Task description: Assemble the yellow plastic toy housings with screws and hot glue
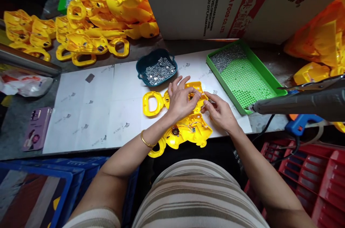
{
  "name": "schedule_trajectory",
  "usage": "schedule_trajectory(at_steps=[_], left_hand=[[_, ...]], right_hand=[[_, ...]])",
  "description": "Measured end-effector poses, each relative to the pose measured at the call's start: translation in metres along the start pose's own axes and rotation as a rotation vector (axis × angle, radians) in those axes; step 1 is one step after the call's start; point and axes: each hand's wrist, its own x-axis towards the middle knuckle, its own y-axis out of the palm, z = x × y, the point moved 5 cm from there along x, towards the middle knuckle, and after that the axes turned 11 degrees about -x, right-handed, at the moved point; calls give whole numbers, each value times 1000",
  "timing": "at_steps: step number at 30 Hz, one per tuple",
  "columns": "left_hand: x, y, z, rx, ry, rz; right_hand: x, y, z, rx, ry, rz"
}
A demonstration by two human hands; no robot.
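Note:
Two yellow plastic toy shell halves with ring handles lie hollow side up on the white sheet. My left hand (181, 97) is over the upper shell half (153, 104), thumb and forefinger pinched near its right end. Whatever sits in that pinch is too small to make out. Against the right edge of the same half, my right hand (219, 112) has its thumb and fingertips closed on the plastic. Closer to my body is the lower shell half (198, 132), with thin wires, a round dark speaker and a small circuit board inside.
A dark teal basket (140, 68) of small shiny metal parts stands behind the shells. To the right is a green tray (253, 80) holding small screws. A grey cylindrical tool (296, 104) juts in from the right. Yellow shells (107, 12) are piled back left; a phone (37, 129) lies left.

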Motion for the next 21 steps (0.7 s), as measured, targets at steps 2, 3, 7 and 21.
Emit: schedule_trajectory(at_steps=[2,3,7,21], left_hand=[[0,0,0,-2,-2,-8],[0,0,-1,-2,-2,-12],[-1,1,-1,14,11,-12],[-4,-9,-2,4,38,-41]], right_hand=[[0,0,1,-43,-21,-12],[0,-1,1,-60,-30,-17],[-1,0,1,-60,-41,-38],[28,6,16,398,236,252]])
